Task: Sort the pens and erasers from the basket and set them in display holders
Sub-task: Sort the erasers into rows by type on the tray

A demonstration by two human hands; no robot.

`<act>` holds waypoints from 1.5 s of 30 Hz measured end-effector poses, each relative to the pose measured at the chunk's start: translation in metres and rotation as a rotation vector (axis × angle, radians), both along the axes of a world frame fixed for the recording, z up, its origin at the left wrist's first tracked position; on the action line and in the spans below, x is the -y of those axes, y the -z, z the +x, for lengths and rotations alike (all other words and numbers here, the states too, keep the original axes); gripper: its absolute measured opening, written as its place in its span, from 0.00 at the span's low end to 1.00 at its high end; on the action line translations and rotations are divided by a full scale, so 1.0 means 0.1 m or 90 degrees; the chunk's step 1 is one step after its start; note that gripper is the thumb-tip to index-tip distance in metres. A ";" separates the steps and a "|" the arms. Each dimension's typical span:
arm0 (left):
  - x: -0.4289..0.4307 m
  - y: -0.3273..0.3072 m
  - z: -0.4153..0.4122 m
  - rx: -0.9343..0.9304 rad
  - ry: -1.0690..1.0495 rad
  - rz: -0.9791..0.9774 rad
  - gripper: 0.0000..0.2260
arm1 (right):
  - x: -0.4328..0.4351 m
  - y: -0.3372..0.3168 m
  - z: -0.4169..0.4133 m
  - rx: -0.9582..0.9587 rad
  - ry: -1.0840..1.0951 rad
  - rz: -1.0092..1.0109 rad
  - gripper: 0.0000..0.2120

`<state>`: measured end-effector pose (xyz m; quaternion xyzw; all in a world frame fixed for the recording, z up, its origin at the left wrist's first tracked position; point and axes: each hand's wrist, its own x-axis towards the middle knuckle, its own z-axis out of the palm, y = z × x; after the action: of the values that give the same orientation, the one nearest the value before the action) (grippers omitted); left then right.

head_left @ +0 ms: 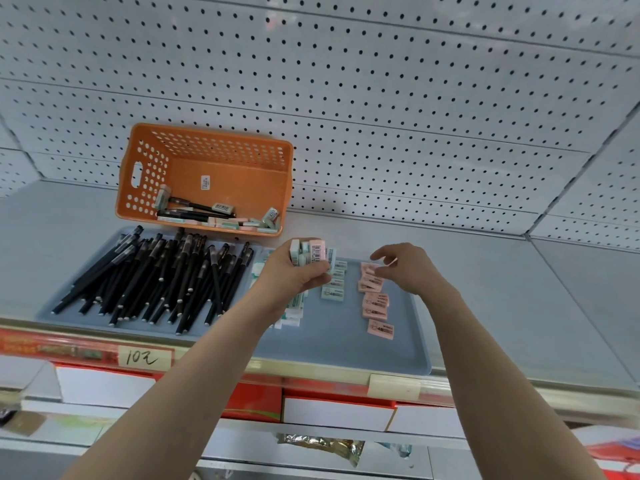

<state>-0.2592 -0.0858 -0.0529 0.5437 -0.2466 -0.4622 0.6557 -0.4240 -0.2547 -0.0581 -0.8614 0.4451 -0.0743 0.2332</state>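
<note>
My left hand (298,275) grips a bunch of erasers (311,251), green ones and a pink one, above the right blue tray (346,344). My right hand (405,268) pinches a pink eraser at the top of the pink eraser row (375,301) on that tray. Green erasers (333,287) lie in rows beside it. Many black pens (156,275) fill the left blue tray (52,306). The orange basket (207,174) is tipped up against the pegboard, with a few pens and erasers inside.
The trays sit on a grey shelf (519,306) backed by white pegboard (381,98). A handwritten price tag (143,357) is on the shelf's front rail. Red and white boxes (336,410) stand on the shelf below.
</note>
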 end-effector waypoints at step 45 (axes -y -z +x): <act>-0.29 -0.11 0.29 0.057 -0.061 -0.018 0.14 | -0.57 -0.09 0.18 0.132 -0.109 0.248 0.04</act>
<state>-0.2302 -0.0573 -0.0420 0.5658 -0.2556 -0.4023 0.6728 -0.4060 -0.1981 -0.0492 -0.8224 0.3502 -0.0547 0.4450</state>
